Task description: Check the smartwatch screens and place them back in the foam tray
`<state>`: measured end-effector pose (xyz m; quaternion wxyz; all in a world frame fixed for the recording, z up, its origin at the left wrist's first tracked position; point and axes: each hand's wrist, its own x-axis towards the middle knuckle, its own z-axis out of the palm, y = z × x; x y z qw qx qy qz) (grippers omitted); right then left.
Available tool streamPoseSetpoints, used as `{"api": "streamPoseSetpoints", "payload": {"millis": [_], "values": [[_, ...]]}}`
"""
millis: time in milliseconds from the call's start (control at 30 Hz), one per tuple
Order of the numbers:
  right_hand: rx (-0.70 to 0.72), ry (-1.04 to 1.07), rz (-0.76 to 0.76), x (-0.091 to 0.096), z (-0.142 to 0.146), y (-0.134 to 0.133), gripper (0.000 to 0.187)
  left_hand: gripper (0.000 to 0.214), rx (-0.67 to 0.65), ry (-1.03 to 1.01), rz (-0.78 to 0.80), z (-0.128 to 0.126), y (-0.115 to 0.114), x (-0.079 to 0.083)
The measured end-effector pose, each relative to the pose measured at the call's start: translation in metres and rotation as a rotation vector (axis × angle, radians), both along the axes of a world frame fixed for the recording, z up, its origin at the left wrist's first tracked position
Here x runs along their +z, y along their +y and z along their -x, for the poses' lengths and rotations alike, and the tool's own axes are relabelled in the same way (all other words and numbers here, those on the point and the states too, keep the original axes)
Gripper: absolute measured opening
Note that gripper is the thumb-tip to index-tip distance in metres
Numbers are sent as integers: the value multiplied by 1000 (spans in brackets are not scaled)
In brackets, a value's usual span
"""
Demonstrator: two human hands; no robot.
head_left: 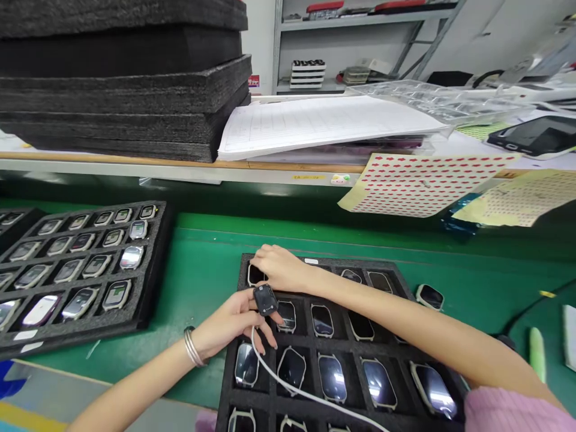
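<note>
My left hand, with a silver bangle and a dark band at the wrist, pinches a small black square charger with small metal contacts. A white charging cable trails from it across the foam tray. My right hand reaches over the tray to its far left cell, fingers curled down at the edge of a smartwatch; the fingertips are partly hidden. The black foam tray holds rows of strapless watches with dark screens, such as one watch in the middle.
Another foam tray of watches, several screens lit, lies at left. A loose watch rests on the green mat right of the near tray. Foam slabs and papers sit on the shelf above; sticker sheets hang from its edge.
</note>
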<state>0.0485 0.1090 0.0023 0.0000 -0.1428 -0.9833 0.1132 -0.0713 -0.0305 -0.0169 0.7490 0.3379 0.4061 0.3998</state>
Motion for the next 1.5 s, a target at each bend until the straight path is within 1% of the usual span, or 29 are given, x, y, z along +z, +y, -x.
{"api": "streamPoseSetpoints", "payload": {"millis": [67, 167, 200, 233, 267, 300, 333, 433, 567, 667, 767, 900, 933, 1000, 1100, 1200, 1267, 1500], "values": [[-66, 58, 48, 7, -15, 10, 27, 22, 36, 23, 13, -1, 2, -2], [-151, 141, 124, 21, -40, 15, 31, 19, 46, 38, 24, -3, 5, -5], [-159, 180, 178, 24, -47, 12, 32, 20, 44, 38, 22, -4, 6, -5], [-147, 234, 263, 26, -53, 8, 33, 21, 41, 37, 17, -6, 8, -6], [-113, 273, 333, 27, -59, 1, 34, 22, 37, 34, 9, -7, 9, -7], [-74, 295, 372, 26, -63, -6, 34, 23, 29, 32, 0, -10, 10, -7], [-36, 304, 377, 25, -66, -13, 35, 24, 19, 36, -13, -12, 11, -8], [50, 278, 294, 17, -72, -27, 36, 23, 5, 71, -48, -18, 12, -9], [123, 230, 279, 12, -76, -30, 38, 28, 40, 128, -84, -22, 7, -14], [150, 213, 286, 7, -77, -30, 39, 35, 60, 219, -106, -23, 4, -22], [140, 273, 318, -3, -78, -35, 38, 36, 62, 313, -95, -24, 1, -26], [62, 352, 331, -15, -80, -43, 53, 29, 121, 366, -127, -25, -1, -25], [56, 365, 331, -16, -80, -45, 53, 28, 141, 360, -140, -25, -1, -24], [76, 381, 343, -16, -80, -46, 47, 28, 153, 347, -154, -25, -2, -24], [116, 380, 396, -12, -78, -47, 37, 25, 118, 355, -168, -24, -2, -23], [127, 390, 421, -11, -76, -47, 36, 24, 108, 344, -197, -23, -2, -23], [124, 418, 411, -13, -75, -48, 36, 24, 114, 326, -203, -22, -2, -23], [68, 470, 390, -21, -75, -50, 37, 26, 133, 316, -160, -20, -3, -24]]}}
